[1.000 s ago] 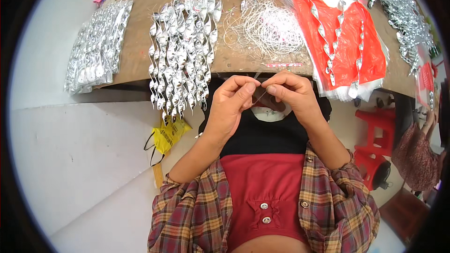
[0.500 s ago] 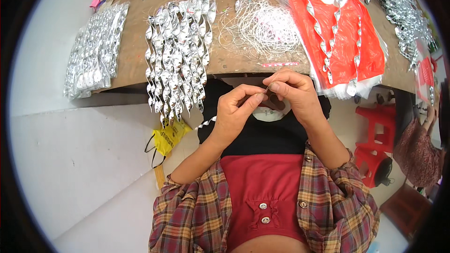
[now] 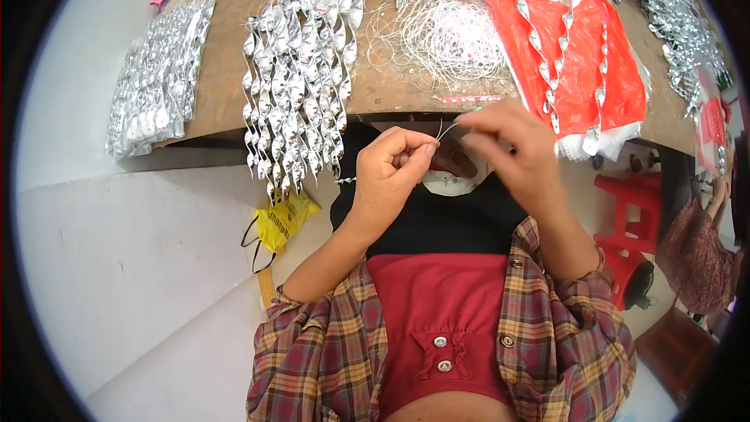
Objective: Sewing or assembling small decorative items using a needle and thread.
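Note:
My left hand (image 3: 388, 180) is closed in a pinch on a thin white string (image 3: 444, 133), whose loose ends rise above the fingertips. A silver twisted strip (image 3: 345, 180) pokes out at the left side of this hand; whether the string joins it is hidden. Just to the right, my right hand (image 3: 517, 148) is blurred by motion, its thumb and forefinger apart near the string ends, with nothing visible between them. Both hands are over my lap, at the table's front edge.
Silver twisted strips (image 3: 297, 86) hang over the edge of the brown table (image 3: 226, 55). Bagged strips (image 3: 160, 74) lie left of them. A tangle of white string (image 3: 453, 31) and a red plastic bag (image 3: 578, 70) bearing strips lie to the right. Red stools (image 3: 629, 211) stand lower right.
My right hand has come off the string and moved right, its fingers parting. My left hand keeps its pinch, and the string ends now show above it.

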Motion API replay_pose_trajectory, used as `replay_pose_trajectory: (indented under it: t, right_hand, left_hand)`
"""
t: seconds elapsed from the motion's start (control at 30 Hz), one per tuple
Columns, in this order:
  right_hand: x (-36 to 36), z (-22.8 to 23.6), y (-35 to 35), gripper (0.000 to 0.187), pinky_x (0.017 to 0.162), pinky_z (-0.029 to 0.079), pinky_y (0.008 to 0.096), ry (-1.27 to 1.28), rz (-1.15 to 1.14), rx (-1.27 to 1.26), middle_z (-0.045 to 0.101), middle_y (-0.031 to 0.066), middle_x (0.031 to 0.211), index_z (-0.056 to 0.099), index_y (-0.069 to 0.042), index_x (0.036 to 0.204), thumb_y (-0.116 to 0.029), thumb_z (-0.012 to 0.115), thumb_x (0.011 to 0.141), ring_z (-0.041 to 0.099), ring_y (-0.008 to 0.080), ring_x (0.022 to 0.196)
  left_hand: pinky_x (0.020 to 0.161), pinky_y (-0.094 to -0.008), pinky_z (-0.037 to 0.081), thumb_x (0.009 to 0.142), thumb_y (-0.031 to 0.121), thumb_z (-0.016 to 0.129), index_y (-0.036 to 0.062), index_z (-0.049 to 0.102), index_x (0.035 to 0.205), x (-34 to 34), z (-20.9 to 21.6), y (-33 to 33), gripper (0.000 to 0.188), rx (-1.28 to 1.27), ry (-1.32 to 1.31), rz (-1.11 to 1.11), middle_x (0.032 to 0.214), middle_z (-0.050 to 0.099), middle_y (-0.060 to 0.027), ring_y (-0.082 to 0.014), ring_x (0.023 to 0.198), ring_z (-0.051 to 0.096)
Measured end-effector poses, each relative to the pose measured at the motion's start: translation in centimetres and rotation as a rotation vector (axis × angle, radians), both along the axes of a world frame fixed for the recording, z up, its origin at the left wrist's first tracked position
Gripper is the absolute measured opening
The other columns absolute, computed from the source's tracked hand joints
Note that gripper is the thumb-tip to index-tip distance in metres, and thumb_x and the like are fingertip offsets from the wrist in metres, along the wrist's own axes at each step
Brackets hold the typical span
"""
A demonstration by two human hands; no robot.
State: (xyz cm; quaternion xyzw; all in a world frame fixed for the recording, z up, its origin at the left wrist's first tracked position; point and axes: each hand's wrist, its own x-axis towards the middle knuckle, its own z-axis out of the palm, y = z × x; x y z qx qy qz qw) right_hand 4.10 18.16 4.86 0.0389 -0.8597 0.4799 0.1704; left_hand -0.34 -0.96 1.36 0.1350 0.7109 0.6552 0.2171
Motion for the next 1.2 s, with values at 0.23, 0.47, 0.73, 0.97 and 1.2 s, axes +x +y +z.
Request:
replay_pose_trajectory:
  t: [0.23, 0.47, 0.73, 0.97, 1.2]
  right_hand:
    - [-0.5, -1.7, -1.4, 0.019, 0.066, 0.044, 0.0315, 0.208, 0.099, 0.422, 0.061, 0.0059, 0.082, 0.065, -0.008, 0.089, -0.003, 0.069, 0.071, 0.056, 0.0257, 0.071]
    - [-0.1, -1.8, -2.4, 0.008, 0.072, 0.043, 0.0262, -0.415, 0.087, -0.894, 0.060, 0.0022, 0.085, 0.062, -0.003, 0.088, -0.003, 0.063, 0.081, 0.056, 0.0136, 0.076]
    - [-0.6, -2.6, -2.5, 0.006, 0.080, 0.040, 0.0236, -0.505, 0.195, -1.115, 0.054, 0.0006, 0.091, 0.062, -0.002, 0.088, -0.006, 0.063, 0.083, 0.052, 0.0094, 0.086]
    - [-0.6, -2.1, -2.3, 0.006, 0.076, 0.041, 0.0224, -0.505, 0.175, -0.992, 0.057, -0.0009, 0.086, 0.062, -0.002, 0.087, -0.007, 0.063, 0.083, 0.053, 0.0083, 0.082]
    - [-0.7, -2.0, -1.5, 0.010, 0.077, 0.041, 0.0218, -0.538, 0.204, -0.868, 0.056, -0.0007, 0.087, 0.062, -0.003, 0.090, -0.008, 0.064, 0.083, 0.052, 0.0076, 0.084]
  left_hand:
    - [0.049, -0.0189, 0.040, 0.084, 0.002, 0.060, -0.0018, 0.064, 0.088, 0.3, 0.1, 0.4, 0.007, -0.124, 0.438, -0.003, 0.072, 0.053, -0.0009, -0.0037, 0.056, 0.049]
    - [0.069, -0.0217, 0.049, 0.088, 0.005, 0.058, -0.0045, 0.061, 0.099, 0.6, 0.3, 0.1, 0.014, 0.183, -0.089, -0.038, 0.090, 0.063, -0.0079, -0.0115, 0.074, 0.060]
    - [0.075, -0.0251, 0.049, 0.089, 0.008, 0.058, -0.0040, 0.061, 0.097, 0.2, 0.4, 0.2, 0.015, 0.319, -0.205, 0.063, 0.089, 0.064, -0.0093, -0.0138, 0.078, 0.060]
    - [0.074, -0.0240, 0.047, 0.088, 0.007, 0.058, -0.0025, 0.062, 0.095, 0.0, 0.5, 0.4, 0.012, 0.350, -0.270, 0.074, 0.088, 0.064, -0.0082, -0.0123, 0.076, 0.059]
    - [0.069, -0.0212, 0.046, 0.087, 0.008, 0.060, -0.0005, 0.061, 0.090, -0.1, 0.1, 0.2, 0.009, 0.270, -0.205, 0.071, 0.083, 0.062, -0.0047, -0.0088, 0.074, 0.056]
